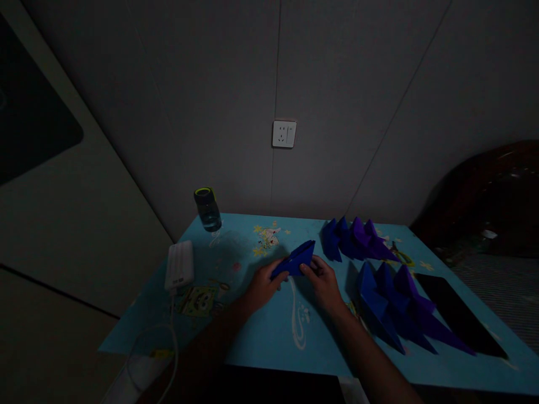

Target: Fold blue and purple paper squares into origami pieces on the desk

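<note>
A folded dark-blue paper boat is held just above the middle of the table, between both hands. My left hand pinches its left end, thumb in front. At its right side, my right hand grips the paper, with the thumb on the near face and the fingers behind. To the right stand finished-looking paper boats in blue and purple: a front row near my right forearm and a back row closer to the wall. The fingers behind the held paper are partly hidden.
A water bottle stands at the table's back left. Nearer lies a white power bank with a white cable hanging over the front edge. A flat black slab lies on the right. A wall socket is above the blue patterned table.
</note>
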Demonstrator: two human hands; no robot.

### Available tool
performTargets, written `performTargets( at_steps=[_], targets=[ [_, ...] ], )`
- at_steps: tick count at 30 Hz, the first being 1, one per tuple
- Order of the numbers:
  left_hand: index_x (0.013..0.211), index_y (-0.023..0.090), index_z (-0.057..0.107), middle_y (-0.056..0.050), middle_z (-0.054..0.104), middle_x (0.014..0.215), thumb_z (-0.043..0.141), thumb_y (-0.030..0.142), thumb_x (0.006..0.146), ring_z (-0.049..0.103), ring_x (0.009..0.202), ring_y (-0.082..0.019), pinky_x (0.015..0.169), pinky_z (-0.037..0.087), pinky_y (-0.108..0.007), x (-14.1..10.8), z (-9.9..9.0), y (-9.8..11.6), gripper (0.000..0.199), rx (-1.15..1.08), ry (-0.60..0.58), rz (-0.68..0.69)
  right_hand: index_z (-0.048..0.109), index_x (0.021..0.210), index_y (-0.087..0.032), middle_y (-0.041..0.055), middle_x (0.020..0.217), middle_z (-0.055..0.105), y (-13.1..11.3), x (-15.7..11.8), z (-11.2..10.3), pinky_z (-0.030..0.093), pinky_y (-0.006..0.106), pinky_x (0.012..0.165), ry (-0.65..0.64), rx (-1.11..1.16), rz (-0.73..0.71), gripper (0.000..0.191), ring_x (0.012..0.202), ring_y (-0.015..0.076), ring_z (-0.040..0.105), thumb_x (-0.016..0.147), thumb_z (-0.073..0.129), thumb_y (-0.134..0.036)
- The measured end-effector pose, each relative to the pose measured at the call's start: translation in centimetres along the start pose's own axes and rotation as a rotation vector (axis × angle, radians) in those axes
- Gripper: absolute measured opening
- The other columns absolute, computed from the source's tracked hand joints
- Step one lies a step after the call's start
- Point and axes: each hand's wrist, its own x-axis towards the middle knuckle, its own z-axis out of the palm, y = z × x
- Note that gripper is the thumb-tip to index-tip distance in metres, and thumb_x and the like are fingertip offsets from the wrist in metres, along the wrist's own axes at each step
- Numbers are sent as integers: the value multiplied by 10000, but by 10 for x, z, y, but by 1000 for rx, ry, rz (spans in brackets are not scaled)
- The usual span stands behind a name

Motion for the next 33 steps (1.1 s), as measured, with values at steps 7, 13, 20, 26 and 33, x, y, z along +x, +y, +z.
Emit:
performTargets(
  at_steps=[7, 13, 20, 26, 33],
  targets=[
    [1014, 129, 633, -79, 748, 776, 550, 496, 890, 598, 457, -98, 463, 425, -207, 0, 3, -1, 396, -204, -35, -104, 597, 1182, -217, 56, 1026, 682, 6, 4, -7, 483, 342, 802, 55, -212, -71, 468, 935, 227, 619, 783, 717, -429],
    [993, 132, 649, -81, 743, 791, 527, 517, 900, 617, 484, -106, 470, 435, -209, -2, 6, -6, 414, -137, -117, -121, 652, 901, -187, 10, 737, 651, -1, 1, -6, 455, 288, 646, -28, -261, -44, 311, 697, 182, 589, 877, 577, -489],
    [952, 140, 618, -13, 654, 683, 557, 561, 859, 596, 467, -113, 413, 457, -207, -2, 8, -3, 435, -154, -37, -176, 581, 711, -199, -23, 617, 570, 1, -4, -2, 394, 262, 574, -66, -314, -31, 343, 593, 145, 512, 853, 621, -508],
    [992, 155, 590, 26, 610, 612, 535, 572, 872, 523, 398, -86, 346, 416, -181, 0, 6, 3, 437, -267, 12, -220, 574, 665, -205, -14, 573, 580, -2, -4, 4, 382, 270, 556, -113, -230, 29, 460, 549, 145, 509, 851, 566, -625],
    [906, 160, 555, 37, 587, 551, 540, 627, 837, 479, 336, -81, 308, 376, -183, 4, 5, 6, 472, -385, 13, -255, 623, 671, -200, 14, 612, 600, 1, -1, 4, 417, 291, 639, -342, -52, 88, 574, 591, 154, 527, 862, 459, -716]
  ],
)
